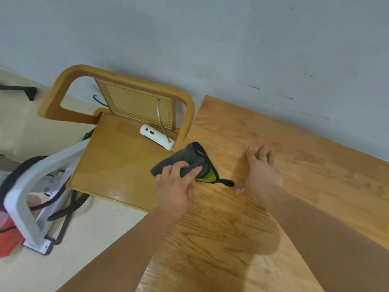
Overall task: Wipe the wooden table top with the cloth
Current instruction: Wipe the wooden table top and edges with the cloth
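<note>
The wooden table top (263, 207) fills the right and lower middle of the head view, against a grey wall. A dark grey cloth (189, 159) with a lime green inner face and black edging lies bunched at the table's left edge. My left hand (176, 184) grips it, fingers curled over the folds. A black loop of the cloth (228, 182) trails to the right on the wood. My right hand (262, 171) rests flat on the table top just right of the cloth, fingers straight and spread, holding nothing.
A wooden chair (117, 157) with a cane back stands directly left of the table, a white power strip (156, 137) with a grey cable on its seat. Further left on the floor are a white frame (31, 197), black straps and a red object (9, 239).
</note>
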{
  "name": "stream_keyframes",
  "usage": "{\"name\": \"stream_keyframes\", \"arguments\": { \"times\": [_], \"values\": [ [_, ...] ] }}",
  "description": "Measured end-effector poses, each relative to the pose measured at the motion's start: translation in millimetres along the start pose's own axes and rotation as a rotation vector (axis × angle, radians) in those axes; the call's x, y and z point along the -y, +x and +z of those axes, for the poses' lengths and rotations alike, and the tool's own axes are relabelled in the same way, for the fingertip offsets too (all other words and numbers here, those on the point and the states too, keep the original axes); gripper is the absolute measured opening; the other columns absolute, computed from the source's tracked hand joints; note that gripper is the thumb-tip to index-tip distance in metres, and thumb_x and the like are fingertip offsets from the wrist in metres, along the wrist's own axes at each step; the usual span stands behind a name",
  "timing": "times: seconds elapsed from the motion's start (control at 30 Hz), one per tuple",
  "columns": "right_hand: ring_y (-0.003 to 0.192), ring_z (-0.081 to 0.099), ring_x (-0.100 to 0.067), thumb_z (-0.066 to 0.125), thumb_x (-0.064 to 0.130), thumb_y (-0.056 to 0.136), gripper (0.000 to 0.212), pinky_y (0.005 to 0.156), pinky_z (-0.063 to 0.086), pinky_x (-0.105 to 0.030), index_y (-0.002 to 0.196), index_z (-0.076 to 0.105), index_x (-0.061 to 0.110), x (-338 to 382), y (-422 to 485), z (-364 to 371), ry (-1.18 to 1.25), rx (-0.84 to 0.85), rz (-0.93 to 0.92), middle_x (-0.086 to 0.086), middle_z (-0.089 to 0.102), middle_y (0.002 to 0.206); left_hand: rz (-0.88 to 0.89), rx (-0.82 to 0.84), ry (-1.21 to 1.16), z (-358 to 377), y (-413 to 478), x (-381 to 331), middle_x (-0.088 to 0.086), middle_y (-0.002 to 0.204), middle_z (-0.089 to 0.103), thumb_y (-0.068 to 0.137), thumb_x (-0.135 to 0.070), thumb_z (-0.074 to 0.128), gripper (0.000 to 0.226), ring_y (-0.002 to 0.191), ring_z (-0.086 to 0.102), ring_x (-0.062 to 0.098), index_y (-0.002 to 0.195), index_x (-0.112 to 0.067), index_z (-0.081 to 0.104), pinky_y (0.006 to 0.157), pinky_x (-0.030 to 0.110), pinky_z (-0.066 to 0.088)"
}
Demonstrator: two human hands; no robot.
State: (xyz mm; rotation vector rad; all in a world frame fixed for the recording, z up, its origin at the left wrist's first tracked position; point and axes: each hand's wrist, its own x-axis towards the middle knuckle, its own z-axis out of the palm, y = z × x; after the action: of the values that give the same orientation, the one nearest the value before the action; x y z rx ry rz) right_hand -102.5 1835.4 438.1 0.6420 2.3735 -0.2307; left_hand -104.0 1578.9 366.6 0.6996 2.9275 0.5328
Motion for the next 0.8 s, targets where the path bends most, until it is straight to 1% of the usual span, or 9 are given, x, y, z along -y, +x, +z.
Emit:
{"name": "stream_keyframes", "arguments": {
  "times": [0.1, 0.17, 0.27, 0.4, 0.47, 0.57, 0.63, 0.7, 0.8],
  "values": [
    [0.157, -0.003, -0.034, 0.091, 0.048, 0.068, 0.135, 0.114, 0.031, -0.067, 0.162, -0.003, 0.027, -1.8, -13.5, 13.3, -0.095, -0.129, -0.062, -0.008, -0.009, 0.170, -0.054, 0.028, 0.024, -4.6, -60.1, -1.2, -0.001, 0.135, 0.046, 0.096, -0.033, 0.052, 0.045, 0.109, 0.047, 0.029, 0.139, -0.046, 0.053, 0.076, 0.044, 0.044],
    [0.154, 0.012, -0.037, 0.080, 0.047, 0.082, 0.107, 0.118, 0.026, -0.062, 0.160, 0.014, 0.018, -1.7, -30.0, 26.1, -0.195, -0.255, -0.144, -0.014, 0.012, 0.168, -0.103, 0.052, 0.021, -8.6, -99.2, -3.5, -0.002, 0.135, 0.045, 0.095, -0.033, 0.053, 0.047, 0.110, 0.046, 0.028, 0.140, -0.047, 0.051, 0.079, 0.044, 0.044],
    [0.140, 0.036, -0.035, 0.066, 0.027, 0.092, 0.066, 0.115, 0.035, -0.051, 0.150, 0.036, 0.013, -1.4, -63.5, 50.7, -0.270, -0.313, -0.250, -0.014, 0.037, 0.152, -0.174, 0.087, 0.039, -10.2, -152.5, -11.6, -0.004, 0.137, 0.045, 0.097, -0.039, 0.045, 0.047, 0.115, 0.045, 0.026, 0.143, -0.049, 0.046, 0.083, 0.044, 0.047],
    [0.118, 0.050, -0.025, 0.044, 0.030, 0.101, 0.031, 0.082, 0.049, -0.038, 0.128, 0.056, 0.018, -8.7, -124.3, 90.3, -0.006, -0.256, -0.385, -0.003, 0.054, 0.124, -0.311, 0.030, 0.009, -7.1, -202.0, -34.0, 0.002, 0.130, 0.054, 0.093, -0.036, 0.051, 0.045, 0.110, 0.051, 0.032, 0.136, -0.041, 0.060, 0.075, 0.047, 0.050],
    [0.104, 0.055, -0.021, 0.036, 0.035, 0.106, 0.030, 0.072, 0.046, -0.032, 0.113, 0.062, 0.021, -23.6, -155.9, 108.1, 0.139, -0.251, -0.423, 0.004, 0.056, 0.105, -0.417, -0.012, -0.047, -0.5, -221.8, -57.1, 0.007, 0.127, 0.058, 0.091, -0.035, 0.052, 0.043, 0.106, 0.052, 0.036, 0.131, -0.036, 0.066, 0.076, 0.052, 0.050],
    [0.083, 0.055, -0.016, 0.032, 0.040, 0.107, 0.032, 0.063, 0.043, -0.031, 0.090, 0.056, 0.028, -55.1, -192.5, 124.6, 0.270, -0.166, -0.431, 0.010, 0.054, 0.084, -0.545, -0.053, -0.099, 21.4, -248.9, -111.0, 0.011, 0.125, 0.058, 0.086, -0.025, 0.068, 0.045, 0.104, 0.050, 0.038, 0.130, -0.036, 0.067, 0.073, 0.053, 0.049],
    [0.076, 0.057, -0.016, 0.030, 0.042, 0.106, 0.036, 0.062, 0.043, -0.032, 0.085, 0.054, 0.027, -78.7, -207.1, 129.4, 0.291, -0.091, -0.385, 0.006, 0.058, 0.080, -0.457, -0.011, -0.131, 35.3, -259.6, -155.1, 0.008, 0.125, 0.056, 0.081, -0.024, 0.075, 0.055, 0.105, 0.048, 0.035, 0.131, -0.041, 0.062, 0.070, 0.050, 0.047],
    [0.070, 0.058, -0.016, 0.029, 0.043, 0.106, 0.039, 0.058, 0.043, -0.034, 0.083, 0.056, 0.026, -100.1, -217.3, 131.5, 0.315, -0.019, -0.339, 0.003, 0.062, 0.076, -0.238, 0.079, -0.132, 44.4, -260.9, -191.8, 0.001, 0.125, 0.052, 0.076, -0.028, 0.073, 0.058, 0.105, 0.047, 0.029, 0.128, -0.047, 0.056, 0.069, 0.046, 0.045],
    [0.069, 0.060, -0.016, 0.031, 0.044, 0.106, 0.043, 0.062, 0.047, -0.037, 0.080, 0.058, 0.023, -124.0, -225.4, 132.0, 0.345, 0.012, -0.277, 0.001, 0.064, 0.074, 0.144, 0.208, -0.099, 45.5, -235.0, -203.0, -0.004, 0.124, 0.045, 0.078, -0.032, 0.064, 0.040, 0.104, 0.049, 0.028, 0.115, -0.044, 0.055, 0.074, 0.043, 0.042]
  ]
}}
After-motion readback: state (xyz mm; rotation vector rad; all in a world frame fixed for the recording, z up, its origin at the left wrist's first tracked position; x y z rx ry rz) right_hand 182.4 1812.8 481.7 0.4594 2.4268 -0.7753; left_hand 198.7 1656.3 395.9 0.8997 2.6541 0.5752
